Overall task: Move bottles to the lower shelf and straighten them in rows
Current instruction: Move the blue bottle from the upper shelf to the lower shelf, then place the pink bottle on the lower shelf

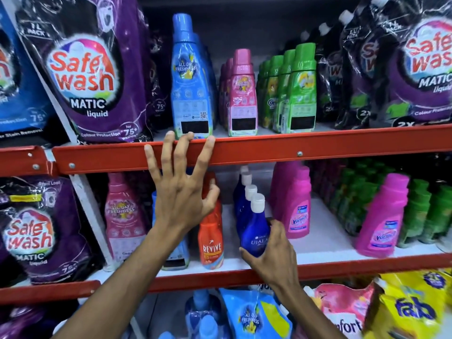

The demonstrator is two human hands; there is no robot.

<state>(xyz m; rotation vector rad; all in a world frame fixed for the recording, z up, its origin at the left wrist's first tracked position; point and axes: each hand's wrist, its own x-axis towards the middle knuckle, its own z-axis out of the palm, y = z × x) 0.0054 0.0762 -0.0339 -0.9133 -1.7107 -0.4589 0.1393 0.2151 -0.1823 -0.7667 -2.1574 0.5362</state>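
My right hand (274, 250) grips the front dark blue Ujala bottle (255, 231) with a white cap, at the front of a row of like bottles on the lower white shelf (318, 248). My left hand (181, 192) is spread open, its fingertips resting on the red rail (269, 148) of the upper shelf, just under a tall light blue bottle (189, 79). Behind the left hand stand an orange Revive bottle (210, 241) and a partly hidden blue bottle (177, 255).
The upper shelf holds pink bottles (242, 96), green bottles (297, 91) and purple Safewash pouches (83, 69). On the lower shelf are pink Vanish bottles (293, 204), green bottles (415, 214) and a pink softener bottle (124, 216). Pouches (403, 309) fill the shelf below.
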